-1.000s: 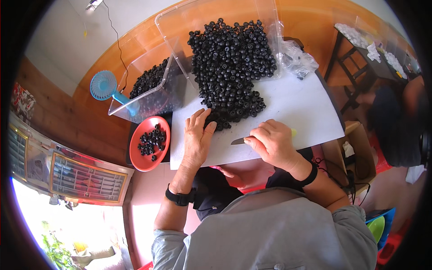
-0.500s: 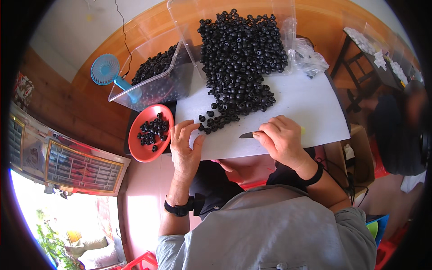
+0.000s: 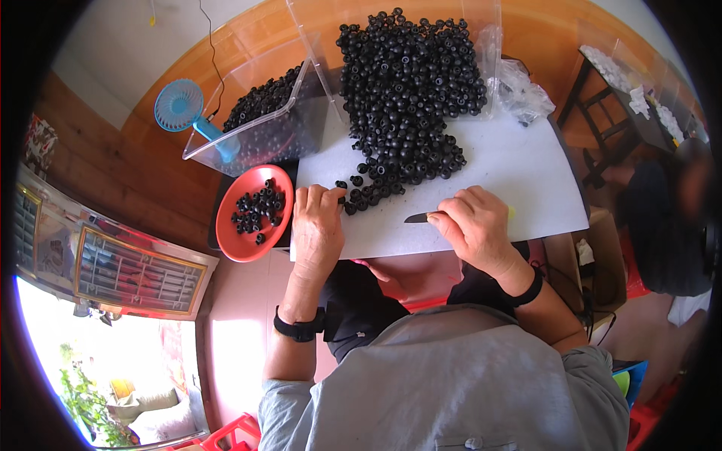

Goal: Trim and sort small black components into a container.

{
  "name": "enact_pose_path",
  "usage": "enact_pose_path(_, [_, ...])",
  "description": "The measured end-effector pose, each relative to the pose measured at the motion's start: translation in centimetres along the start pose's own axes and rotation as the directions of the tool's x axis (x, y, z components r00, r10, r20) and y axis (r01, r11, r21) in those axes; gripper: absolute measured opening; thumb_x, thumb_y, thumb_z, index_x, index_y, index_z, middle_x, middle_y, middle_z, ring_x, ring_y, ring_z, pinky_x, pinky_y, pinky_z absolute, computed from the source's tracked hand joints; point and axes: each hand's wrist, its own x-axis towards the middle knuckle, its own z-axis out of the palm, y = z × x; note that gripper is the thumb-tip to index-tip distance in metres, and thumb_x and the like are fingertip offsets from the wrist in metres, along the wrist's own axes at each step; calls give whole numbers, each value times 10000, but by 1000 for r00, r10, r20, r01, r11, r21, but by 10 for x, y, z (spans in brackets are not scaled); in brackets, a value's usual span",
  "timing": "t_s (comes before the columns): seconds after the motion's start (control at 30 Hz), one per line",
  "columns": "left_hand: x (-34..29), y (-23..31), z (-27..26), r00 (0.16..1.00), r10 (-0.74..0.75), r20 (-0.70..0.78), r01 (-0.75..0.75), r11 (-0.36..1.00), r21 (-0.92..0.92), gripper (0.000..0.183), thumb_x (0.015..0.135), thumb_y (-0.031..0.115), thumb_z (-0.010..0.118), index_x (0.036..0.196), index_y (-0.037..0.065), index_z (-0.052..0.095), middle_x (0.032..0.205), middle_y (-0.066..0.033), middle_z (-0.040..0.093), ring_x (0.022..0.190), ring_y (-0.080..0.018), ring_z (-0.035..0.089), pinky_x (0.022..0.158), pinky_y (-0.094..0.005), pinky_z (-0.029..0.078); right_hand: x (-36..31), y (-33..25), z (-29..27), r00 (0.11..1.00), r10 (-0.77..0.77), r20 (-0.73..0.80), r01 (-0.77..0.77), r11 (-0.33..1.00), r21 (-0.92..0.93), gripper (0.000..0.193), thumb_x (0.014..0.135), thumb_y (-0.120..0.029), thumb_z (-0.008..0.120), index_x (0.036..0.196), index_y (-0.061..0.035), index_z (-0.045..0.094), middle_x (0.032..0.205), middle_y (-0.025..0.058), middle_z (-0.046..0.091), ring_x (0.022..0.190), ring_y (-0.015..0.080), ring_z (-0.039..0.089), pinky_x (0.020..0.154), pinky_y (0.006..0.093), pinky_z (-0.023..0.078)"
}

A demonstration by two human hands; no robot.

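Note:
My right hand (image 3: 474, 229) is closed around a small knife, its dark blade (image 3: 416, 219) pointing left above the white board (image 3: 526, 173). At the board's left part, my left hand (image 3: 319, 225) has its fingers curled together, with a small black round part (image 3: 341, 184) at the fingertips. Beside those fingers lie a few more black parts (image 3: 362, 203), trailing from a large pile of black bulb-shaped parts (image 3: 410, 90), several with visible holes. Left of my left hand, an oval red-orange bowl (image 3: 233, 244) holds several of the same parts.
A clear plastic bin (image 3: 263, 150) with black parts stands at the back left, a blue handheld fan (image 3: 180, 105) beside it. The pile spills from another clear container (image 3: 489, 60). A crumpled plastic bag (image 3: 523, 94) sits behind right. Another person (image 3: 669, 218) is at the far right.
My left hand has turned and its fingers have curled in around a black part at the edge of the pile. My right hand with the knife has barely moved.

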Motion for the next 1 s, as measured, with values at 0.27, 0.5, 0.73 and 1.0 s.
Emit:
enact_pose_path(0.27, [-19, 14, -14, 1000, 27, -13, -25, 993, 116, 309, 803, -38, 682, 1107, 14, 662, 996, -135, 579, 953, -348, 552, 830, -464, 475, -4, 0, 2, 1000, 7, -18, -7, 1000, -18, 187, 818, -179, 788, 815, -89, 624, 724, 30, 540, 677, 246, 542, 579, 387, 431])
enact_pose_path(0.5, [-23, 14, -10, 991, -55, -120, 57, 998, 12, 311, 795, -49, 689, 1097, 23, 670, 1035, -134, 584, 985, -351, 554, 841, -457, 489, -10, -4, -2, 981, -107, 161, 153, 940, -305, 254, 792, -96, 642, 1040, -105, 694, 900, 82, 518, 873, 286, 542, 708, 402, 420])
enact_pose_path(0.73, [-28, 38, -16, 976, -219, 9, 180, 780, -600, 262, 894, -72, 625, 1136, -1, 695, 1005, -70, 682, 805, -132, 606, 739, -273, 502, -9, 4, -34, 948, -192, 254, 256, 934, -249, 336, 799, -84, 626, 1121, -124, 714, 892, 74, 502, 852, 284, 541, 727, 397, 434])
enact_pose_path(1.0, [-11, 57, 9, 899, -261, 353, 381, 65, -922, 258, 990, 48, 642, 1226, -47, 688, 997, -110, 682, 794, -136, 590, 700, -265, 494, 3, 4, -28, 968, 3, 251, 57, 971, -233, 131, 840, -143, 750, 968, -136, 723, 840, 41, 548, 779, 250, 574, 637, 377, 485])
